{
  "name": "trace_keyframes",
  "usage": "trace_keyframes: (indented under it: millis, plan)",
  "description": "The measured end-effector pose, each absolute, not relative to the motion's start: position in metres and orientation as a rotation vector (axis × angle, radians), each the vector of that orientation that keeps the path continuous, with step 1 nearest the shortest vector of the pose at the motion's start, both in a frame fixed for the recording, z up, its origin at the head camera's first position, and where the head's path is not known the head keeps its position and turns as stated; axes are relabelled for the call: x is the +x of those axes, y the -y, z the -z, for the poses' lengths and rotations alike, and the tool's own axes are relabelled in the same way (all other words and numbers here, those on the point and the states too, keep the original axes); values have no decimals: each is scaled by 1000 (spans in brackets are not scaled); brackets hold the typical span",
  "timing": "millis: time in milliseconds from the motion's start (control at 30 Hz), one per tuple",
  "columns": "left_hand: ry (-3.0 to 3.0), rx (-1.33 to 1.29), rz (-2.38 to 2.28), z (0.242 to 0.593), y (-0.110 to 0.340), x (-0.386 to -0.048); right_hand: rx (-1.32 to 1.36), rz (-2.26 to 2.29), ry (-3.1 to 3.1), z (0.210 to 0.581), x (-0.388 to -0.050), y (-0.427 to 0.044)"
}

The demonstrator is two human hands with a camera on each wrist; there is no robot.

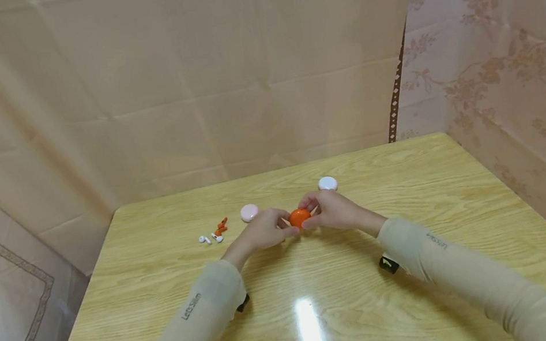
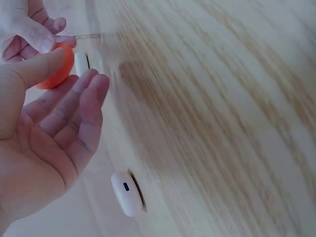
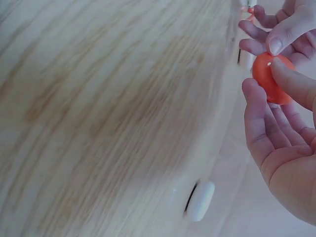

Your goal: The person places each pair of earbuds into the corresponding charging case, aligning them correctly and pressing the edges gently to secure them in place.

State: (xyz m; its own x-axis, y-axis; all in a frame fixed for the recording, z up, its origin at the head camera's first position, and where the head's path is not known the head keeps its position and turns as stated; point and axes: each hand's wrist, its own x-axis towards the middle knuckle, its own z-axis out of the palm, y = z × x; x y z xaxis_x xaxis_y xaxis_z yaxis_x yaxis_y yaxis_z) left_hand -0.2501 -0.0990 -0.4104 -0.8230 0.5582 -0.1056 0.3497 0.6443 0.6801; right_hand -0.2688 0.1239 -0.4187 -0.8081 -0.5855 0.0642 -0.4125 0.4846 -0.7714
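Both hands hold an orange rounded earbud case (image 1: pixel 300 218) just over the middle of the table. My left hand (image 1: pixel 266 228) pinches its left side between thumb and fingers. From the right, my right hand (image 1: pixel 333 210) pinches the opposite side. In the left wrist view the left thumb lies across the orange case (image 2: pixel 58 69), and in the right wrist view the right thumb presses on the orange case (image 3: pixel 273 79). Whether its lid is raised I cannot tell. A pale pink case (image 1: pixel 250 213) lies beyond the left hand, and a white case (image 1: pixel 327 184) behind the right hand.
Left of the pink case lie orange earbuds (image 1: pixel 222 225) and white earbuds (image 1: pixel 204 239), loose on the wooden table (image 1: pixel 320 280). A beige curtain (image 1: pixel 219 85) hangs behind the table, and a flowered curtain (image 1: pixel 516 72) along the right side.
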Motion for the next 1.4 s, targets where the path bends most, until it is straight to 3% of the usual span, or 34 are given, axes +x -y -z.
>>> trace_keyframes:
  millis: [400,1000,1400]
  plan:
    - [-2596,801,-1046,404,108,-251,-803,1380,-2340,415,-268,-122]
    - [-2526,783,-1248,395,114,-249,-909,1231,-2438,408,-269,-122]
    - [-2559,770,-1240,393,117,-249,-715,1399,-2265,408,-265,-119]
